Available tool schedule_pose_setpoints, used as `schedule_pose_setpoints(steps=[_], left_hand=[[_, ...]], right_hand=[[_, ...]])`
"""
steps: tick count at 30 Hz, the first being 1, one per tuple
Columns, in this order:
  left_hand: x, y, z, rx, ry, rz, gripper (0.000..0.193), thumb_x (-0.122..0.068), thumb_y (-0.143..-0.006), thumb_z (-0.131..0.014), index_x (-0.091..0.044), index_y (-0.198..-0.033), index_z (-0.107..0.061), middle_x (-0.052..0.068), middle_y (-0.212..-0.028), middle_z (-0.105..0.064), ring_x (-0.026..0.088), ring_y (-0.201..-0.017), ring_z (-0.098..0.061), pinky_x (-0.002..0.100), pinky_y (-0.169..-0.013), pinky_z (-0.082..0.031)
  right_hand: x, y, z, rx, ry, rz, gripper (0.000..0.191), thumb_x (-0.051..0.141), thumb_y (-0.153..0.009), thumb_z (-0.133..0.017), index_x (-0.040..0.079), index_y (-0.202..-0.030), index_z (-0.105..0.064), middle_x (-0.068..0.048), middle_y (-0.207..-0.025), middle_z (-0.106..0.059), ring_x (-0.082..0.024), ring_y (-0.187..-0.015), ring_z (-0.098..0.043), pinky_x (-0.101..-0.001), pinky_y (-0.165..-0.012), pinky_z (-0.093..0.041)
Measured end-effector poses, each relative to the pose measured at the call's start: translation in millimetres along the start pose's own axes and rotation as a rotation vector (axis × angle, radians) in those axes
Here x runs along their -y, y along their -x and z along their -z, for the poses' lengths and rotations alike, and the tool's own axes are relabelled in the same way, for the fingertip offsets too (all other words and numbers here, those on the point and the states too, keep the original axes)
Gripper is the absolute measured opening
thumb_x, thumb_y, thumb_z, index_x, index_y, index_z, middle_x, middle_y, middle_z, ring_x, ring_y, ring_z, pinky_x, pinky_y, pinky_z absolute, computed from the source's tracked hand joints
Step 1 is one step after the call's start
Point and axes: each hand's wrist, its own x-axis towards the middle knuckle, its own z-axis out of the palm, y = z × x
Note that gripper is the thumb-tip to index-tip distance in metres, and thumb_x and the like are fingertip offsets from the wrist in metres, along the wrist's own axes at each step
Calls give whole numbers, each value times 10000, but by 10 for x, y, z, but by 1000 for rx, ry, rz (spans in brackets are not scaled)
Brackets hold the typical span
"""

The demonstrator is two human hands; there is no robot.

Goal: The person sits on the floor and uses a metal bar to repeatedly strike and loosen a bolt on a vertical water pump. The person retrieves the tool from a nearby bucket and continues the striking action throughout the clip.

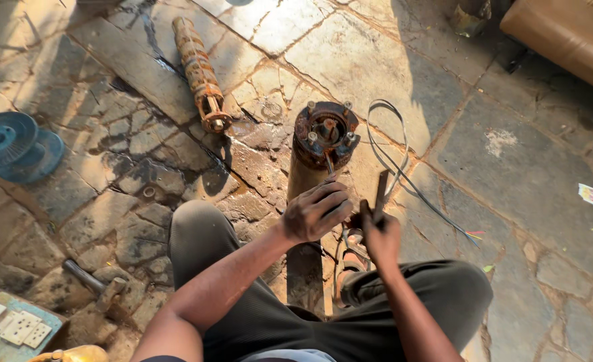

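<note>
The fingers (333,194) of the left hand (316,211) are curled around a thin rod (328,163), whose tip reaches the rusty top of a pump motor (325,134). The motor lies on the stone floor (511,167) between the person's knees. The right hand (380,234) is clenched on a dark flat tool (381,191), just beside the left hand. Black cables (397,161) loop on the floor to the right of the motor. A rusty pump section (199,70) lies further left, a hammer (95,281) near the left knee, and blue discs (8,141) at the left edge.
</note>
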Motion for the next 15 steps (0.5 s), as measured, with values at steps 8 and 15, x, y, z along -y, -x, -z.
schedule_pose_setpoints(steps=[8,15], left_hand=[[-66,-163,-236,59,-38,143,343,-77,-836,-631,-43,-1174,-581,156,-1050,-657,356,-1036,-667,438,-926,-566],[37,-276,-508,89,-104,181,213,-80,-1008,-617,-99,-1217,-580,81,-1079,-664,250,-993,-663,348,-847,-593]], right_hand=[[39,378,507,-8,-176,504,468,177,-1092,-567,48,-646,-513,-18,-548,-506,-105,-487,-492,-277,-486,-387],[99,164,739,-166,153,225,287,226,-1006,-725,-5,-837,-697,-84,-609,-523,-141,-530,-472,-324,-487,-328]])
